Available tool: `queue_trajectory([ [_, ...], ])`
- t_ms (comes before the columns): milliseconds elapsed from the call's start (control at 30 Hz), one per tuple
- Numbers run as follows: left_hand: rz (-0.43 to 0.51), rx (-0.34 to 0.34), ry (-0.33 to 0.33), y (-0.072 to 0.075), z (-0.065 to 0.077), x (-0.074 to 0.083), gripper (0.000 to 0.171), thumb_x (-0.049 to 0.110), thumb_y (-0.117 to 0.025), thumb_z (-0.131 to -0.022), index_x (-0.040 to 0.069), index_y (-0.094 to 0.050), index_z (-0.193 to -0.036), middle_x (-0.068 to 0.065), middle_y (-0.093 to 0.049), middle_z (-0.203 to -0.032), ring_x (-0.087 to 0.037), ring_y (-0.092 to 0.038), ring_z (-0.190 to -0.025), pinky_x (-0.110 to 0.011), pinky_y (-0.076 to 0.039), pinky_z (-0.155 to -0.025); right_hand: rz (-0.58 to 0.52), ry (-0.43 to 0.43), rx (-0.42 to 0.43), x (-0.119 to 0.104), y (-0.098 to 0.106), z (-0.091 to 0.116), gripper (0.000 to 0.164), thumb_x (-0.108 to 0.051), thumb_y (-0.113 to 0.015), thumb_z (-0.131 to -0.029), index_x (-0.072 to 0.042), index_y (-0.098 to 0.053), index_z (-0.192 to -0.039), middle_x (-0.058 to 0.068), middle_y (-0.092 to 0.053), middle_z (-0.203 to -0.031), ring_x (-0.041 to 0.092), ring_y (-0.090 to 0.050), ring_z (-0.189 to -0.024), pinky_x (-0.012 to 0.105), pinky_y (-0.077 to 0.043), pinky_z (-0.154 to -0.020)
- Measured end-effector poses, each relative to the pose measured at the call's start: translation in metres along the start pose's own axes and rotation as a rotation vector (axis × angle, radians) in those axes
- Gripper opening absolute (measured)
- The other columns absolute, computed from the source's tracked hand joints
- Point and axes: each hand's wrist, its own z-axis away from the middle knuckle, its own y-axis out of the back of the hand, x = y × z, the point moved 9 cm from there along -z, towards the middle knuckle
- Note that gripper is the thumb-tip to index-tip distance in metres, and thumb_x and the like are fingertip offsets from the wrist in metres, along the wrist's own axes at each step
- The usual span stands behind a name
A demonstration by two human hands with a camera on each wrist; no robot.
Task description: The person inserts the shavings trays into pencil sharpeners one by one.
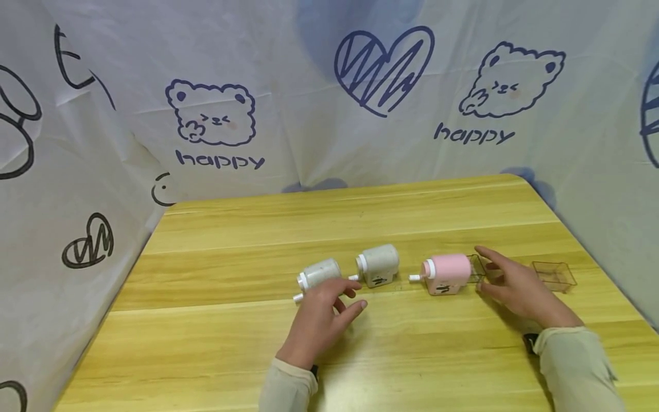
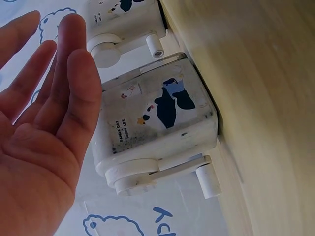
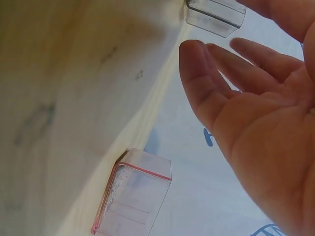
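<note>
Two off-white hand-crank pencil sharpeners sit side by side, the left sharpener (image 1: 320, 270) partly hidden by my left hand (image 1: 321, 315). That hand hovers with loosely bent fingers and holds nothing. Its wrist view shows the left sharpener's panda print (image 2: 165, 105) and crank handle (image 2: 207, 181). The second off-white sharpener (image 1: 380, 264) stands just beyond the fingertips. To the right is a pink sharpener (image 1: 448, 269) with its white crank facing left. My right hand (image 1: 520, 289) is spread beside a dark-rimmed clear box (image 1: 476, 269), which stands against the pink sharpener's right end.
Right of my right hand lies a clear box with reddish edges (image 1: 555, 274), near the table's right side. The wooden table (image 1: 231, 355) meets a white cloth backdrop (image 1: 304, 114) printed with bears and hearts.
</note>
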Motion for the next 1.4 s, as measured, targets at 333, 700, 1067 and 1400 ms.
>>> queue_trajectory([
  [333,-0.010,-0.033,0.028,-0.004,0.001,-0.002,0.028,0.028,-0.066,-0.090,0.011,-0.066,-0.113,0.000,-0.065,-0.098,-0.002,-0.055,-0.068,-0.021,-0.047,-0.063,-0.013,-0.009,-0.012,-0.002,-0.001,-0.002,0.069,-0.024,-0.064,-0.091,-0.003,-0.030,-0.147,0.030,-0.049,-0.132,0.043,-0.056,-0.107,0.051,-0.050,-0.081],
  [700,0.003,-0.076,0.060,-0.007,0.002,-0.004,0.029,0.028,-0.066,-0.089,0.011,-0.065,-0.113,-0.001,-0.065,-0.099,-0.002,-0.055,-0.067,-0.022,-0.047,-0.065,0.009,0.019,-0.030,-0.004,-0.002,-0.003,0.069,-0.021,-0.066,-0.090,-0.001,-0.032,-0.147,0.027,-0.048,-0.132,0.035,-0.056,-0.103,0.047,-0.050,-0.078],
  [1067,0.002,-0.091,0.072,-0.008,0.003,-0.005,0.029,0.029,-0.066,-0.090,0.013,-0.065,-0.114,-0.002,-0.065,-0.100,-0.002,-0.054,-0.068,-0.022,-0.047,-0.065,-0.010,-0.005,0.027,0.005,0.004,0.000,0.063,-0.022,-0.060,-0.093,0.005,-0.033,-0.143,0.031,-0.044,-0.133,0.040,-0.056,-0.104,0.051,-0.049,-0.080],
  [1400,0.000,-0.095,0.076,-0.008,0.004,-0.005,0.030,0.030,-0.066,-0.090,0.013,-0.065,-0.115,-0.001,-0.065,-0.101,-0.002,-0.054,-0.069,-0.023,-0.047,-0.066,-0.009,-0.047,0.113,0.009,0.016,0.003,0.065,-0.026,-0.060,-0.093,0.007,-0.032,-0.143,0.033,-0.042,-0.133,0.043,-0.055,-0.103,0.055,-0.048,-0.080],
])
